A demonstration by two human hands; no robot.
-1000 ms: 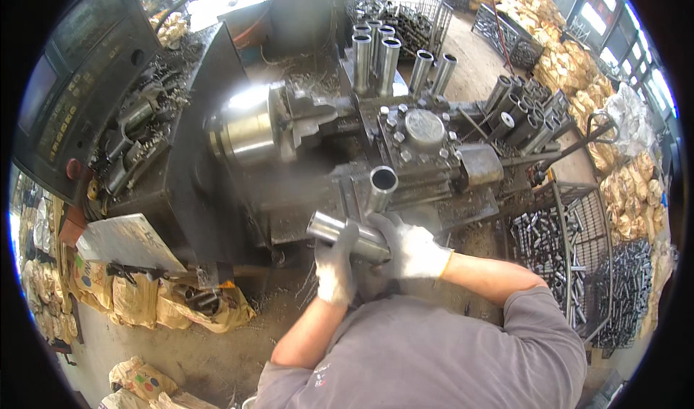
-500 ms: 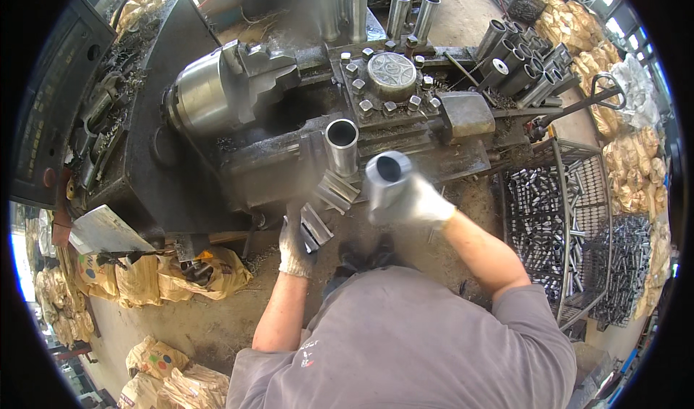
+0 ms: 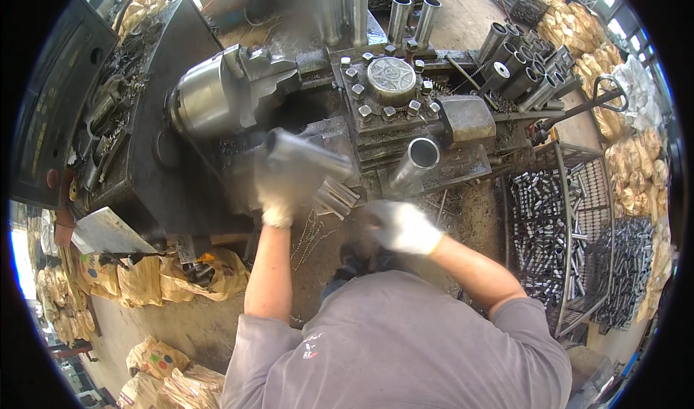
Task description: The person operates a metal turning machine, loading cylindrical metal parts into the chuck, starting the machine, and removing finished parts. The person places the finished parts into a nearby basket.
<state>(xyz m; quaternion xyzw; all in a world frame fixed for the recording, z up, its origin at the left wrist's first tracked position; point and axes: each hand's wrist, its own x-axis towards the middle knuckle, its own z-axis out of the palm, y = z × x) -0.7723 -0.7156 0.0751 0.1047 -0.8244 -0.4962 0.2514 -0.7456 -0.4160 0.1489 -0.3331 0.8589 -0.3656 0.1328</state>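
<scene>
My left hand (image 3: 275,188), gloved and blurred, is closed around a shiny metal tube (image 3: 318,157). The tube lies tilted in front of the lathe chuck (image 3: 210,94), one end toward the chuck. A second metal tube (image 3: 413,167) stands upright on the front ledge of the lathe, with its open end up. Just below that tube is my right hand (image 3: 406,227) in a white glove; its fingers point left and are smeared by motion. Between the hands sits a grooved metal piece (image 3: 337,196) at the ledge's edge.
A bolted tool post (image 3: 390,80) stands behind the tubes. More tubes stand upright at the back (image 3: 357,15) and in a cluster of tubes (image 3: 520,65) at the right. A wire cage (image 3: 564,221) of small metal parts is at my right; yellowish sacks (image 3: 141,279) lie left.
The tube from my right hand now stands on the ledge, and that hand has drawn back. My left hand has moved up from a grooved piece and taken the other tube, now tipped over.
</scene>
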